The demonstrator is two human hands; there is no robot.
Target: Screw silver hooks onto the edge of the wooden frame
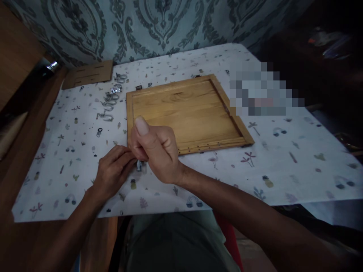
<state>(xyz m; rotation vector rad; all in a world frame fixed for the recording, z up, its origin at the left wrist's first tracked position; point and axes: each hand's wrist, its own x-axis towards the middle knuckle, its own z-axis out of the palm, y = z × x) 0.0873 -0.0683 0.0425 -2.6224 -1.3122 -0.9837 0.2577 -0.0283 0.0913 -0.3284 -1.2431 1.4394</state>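
Observation:
A shallow wooden tray (187, 113) with a raised rim lies on the patterned white cloth (283, 170) in front of me. Small holes run along its near rim. My right hand (155, 151) is closed at the tray's near left corner, thumb raised, gripping a small metal piece (139, 165) that pokes out below the fingers. My left hand (115, 170) sits just left of it, fingers pinched together against the same small metal piece.
Several metal hooks (109, 104) lie in a row left of the tray, with small dark fittings scattered nearby. A flat brown board (88, 74) rests at the back left by the patterned wall. A wooden edge (25, 132) runs along the left.

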